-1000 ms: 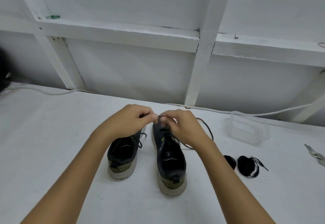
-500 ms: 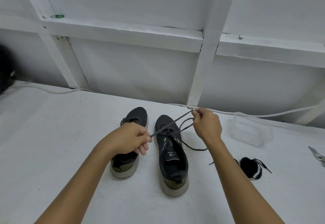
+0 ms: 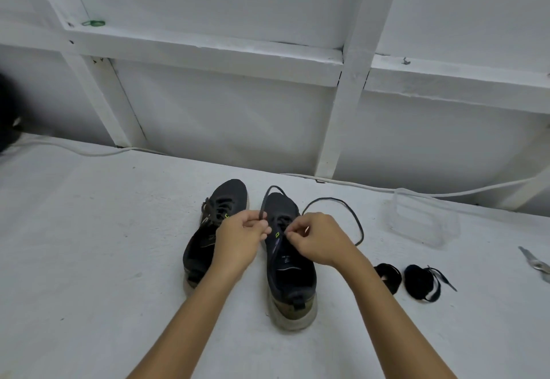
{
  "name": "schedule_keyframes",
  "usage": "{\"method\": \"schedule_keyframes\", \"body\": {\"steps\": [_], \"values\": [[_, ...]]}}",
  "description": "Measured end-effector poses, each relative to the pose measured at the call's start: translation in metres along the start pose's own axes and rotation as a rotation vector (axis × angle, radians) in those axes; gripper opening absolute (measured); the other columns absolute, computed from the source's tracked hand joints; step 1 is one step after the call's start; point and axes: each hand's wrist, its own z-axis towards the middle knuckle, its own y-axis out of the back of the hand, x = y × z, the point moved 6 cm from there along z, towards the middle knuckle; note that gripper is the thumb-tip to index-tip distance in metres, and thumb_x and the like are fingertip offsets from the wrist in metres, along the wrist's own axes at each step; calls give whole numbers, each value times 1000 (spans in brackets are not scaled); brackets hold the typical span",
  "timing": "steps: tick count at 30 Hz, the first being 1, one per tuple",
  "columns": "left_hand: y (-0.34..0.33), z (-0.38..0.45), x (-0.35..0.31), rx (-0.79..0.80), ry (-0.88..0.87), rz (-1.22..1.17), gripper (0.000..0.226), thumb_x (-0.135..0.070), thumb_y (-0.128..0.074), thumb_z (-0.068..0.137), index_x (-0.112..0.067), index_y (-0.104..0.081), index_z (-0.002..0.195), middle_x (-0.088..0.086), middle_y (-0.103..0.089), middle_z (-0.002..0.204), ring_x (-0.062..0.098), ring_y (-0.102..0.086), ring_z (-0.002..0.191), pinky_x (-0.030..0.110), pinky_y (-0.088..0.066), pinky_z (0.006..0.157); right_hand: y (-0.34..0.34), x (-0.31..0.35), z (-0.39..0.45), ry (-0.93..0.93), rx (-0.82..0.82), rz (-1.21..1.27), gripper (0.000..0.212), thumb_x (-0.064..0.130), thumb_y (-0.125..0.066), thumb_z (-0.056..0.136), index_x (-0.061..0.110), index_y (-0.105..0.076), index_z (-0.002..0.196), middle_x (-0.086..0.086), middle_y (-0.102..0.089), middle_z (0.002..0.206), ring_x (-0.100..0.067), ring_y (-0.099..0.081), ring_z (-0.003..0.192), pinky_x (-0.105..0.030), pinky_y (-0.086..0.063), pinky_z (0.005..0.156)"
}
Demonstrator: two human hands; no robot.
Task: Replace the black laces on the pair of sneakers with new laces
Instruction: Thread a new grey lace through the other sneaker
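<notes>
Two dark sneakers stand side by side on the white surface, toes pointing away from me. The left sneaker (image 3: 223, 203) is still laced. Over the right sneaker (image 3: 290, 271) both hands work its black lace (image 3: 354, 217), which is untied. My left hand (image 3: 242, 237) pinches one lace end that arcs up over the toe. My right hand (image 3: 320, 237) pinches the lace at the eyelets, and the other end loops out to the right. Two coiled black laces (image 3: 419, 282) lie to the right of the shoes.
A clear plastic container (image 3: 422, 220) sits at the back right. A metal tool (image 3: 535, 262) pokes in at the right edge. A white cable (image 3: 372, 188) runs along the foot of the white framed wall. A dark object (image 3: 6, 116) is at the far left.
The hands pulled apart, drawing the lace ends out sideways, then came back together over the right sneaker's eyelets. The lace now lies slack in loops.
</notes>
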Motion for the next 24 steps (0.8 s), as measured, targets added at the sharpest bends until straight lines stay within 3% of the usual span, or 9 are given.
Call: {"method": "schedule_keyframes", "body": {"steps": [4,7,10,11,12,14,16,21,24], "values": [[-3,-1,13,-75,-49,121,13,-6,-67,89,-17,-72,93,-1,-74,77,5,-70,78,23,-56,78,1,3,2,-10,3,-31,16,17,-65,83,29,-75,86,11,-61,77,-5,-56,71,-16,-44,62],[-7,-3,15,-87,-102,177,12,-7,-64,92,-17,-70,92,-3,-72,76,0,-66,72,16,-49,74,1,2,2,-19,-6,-38,14,19,-74,81,28,-63,80,8,-60,75,-8,-54,67,-17,-40,57],[-11,-1,17,-62,-137,185,14,-6,-63,93,-19,-68,91,-4,-71,78,1,-67,73,18,-50,76,-5,-3,1,-23,22,-29,9,24,-76,84,30,-69,80,12,-58,70,-7,-54,66,-15,-38,57],[-11,-1,18,-56,-147,179,14,-6,-63,93,-20,-68,91,-5,-72,80,1,-67,73,19,-52,77,-7,-2,0,-9,27,-42,3,27,-74,87,29,-75,86,14,-57,71,-5,-54,68,-13,-36,58],[-12,0,19,-57,-152,174,15,-6,-63,93,-20,-68,91,-5,-72,81,1,-67,73,21,-54,78,-9,-2,0,9,21,-59,9,28,-71,91,27,-78,96,16,-56,74,-6,-54,73,-12,-36,62],[-11,1,21,-67,-161,175,16,-6,-63,93,-21,-67,90,-6,-71,81,2,-67,73,23,-55,79,-10,-3,-1,13,-23,-44,25,31,-65,96,27,-75,118,16,-57,81,-8,-55,83,-15,-38,71],[-11,1,22,-77,-164,172,16,-6,-63,93,-22,-66,89,-6,-71,82,3,-68,74,23,-54,79,-9,-5,-4,-7,-74,26,32,34,-64,96,29,-70,128,14,-60,79,-7,-57,82,-15,-39,71],[-13,1,21,-117,-172,172,15,-7,-63,93,-21,-66,88,-7,-71,82,-1,-66,73,10,-49,71,-8,-10,-5,-53,-125,91,3,25,-72,89,27,-70,90,10,-58,70,-6,-56,69,-12,-37,58],[-15,3,22,-118,-173,201,11,-7,-64,93,-17,-68,91,-5,-71,81,-3,-64,73,5,-46,68,-11,-9,-4,-61,-60,58,14,24,-69,90,28,-78,99,11,-67,81,-5,-61,78,-8,-40,64]]}}
